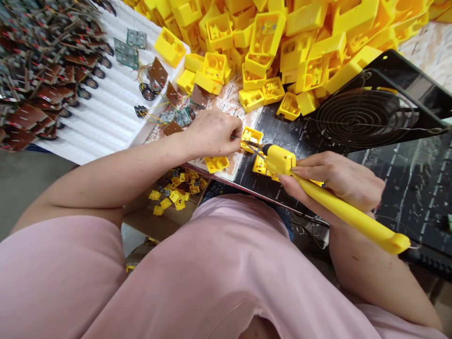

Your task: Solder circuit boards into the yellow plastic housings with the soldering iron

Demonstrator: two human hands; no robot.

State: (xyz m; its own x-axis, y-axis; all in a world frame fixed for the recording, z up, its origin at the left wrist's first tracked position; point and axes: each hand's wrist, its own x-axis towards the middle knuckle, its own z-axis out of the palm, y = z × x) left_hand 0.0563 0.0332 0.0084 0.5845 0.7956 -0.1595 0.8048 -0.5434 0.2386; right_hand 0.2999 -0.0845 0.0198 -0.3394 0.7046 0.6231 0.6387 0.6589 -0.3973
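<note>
a yellow soldering tool (335, 203) is held in the right hand (328, 179), the grip being clamped around its yellow body, with the long handle slanting down and to the right past the wrist. its dark collar and metal tip are pointed to the left, at a small yellow case (254, 133) which lies open side up on the surface, between the two hands. whether the case is touched by the tip cannot be told.

the left hand (217, 132) is placed just beside that case, the fingers curled and the grip brought together on a thin wire (234, 137), of which only a short length can be seen.

another yellow case (216, 164) is seen near the left wrist, at the near edge of the surface, and a further one (260, 165) is partly covered by the tool. the surface is overlaid on the right by a black mat (395, 179) marked with white lettering.

beyond the hands, yellow housings (268, 35) are heaped, and a black fan (356, 113) is tilted beside them. on the left, brown circuit boards (45, 66) are piled in rows on a white ridged sheet (116, 113), with green parts (127, 52) laid near them. below the edge, small yellow pieces (174, 197) are gathered in a box (155, 225).
</note>
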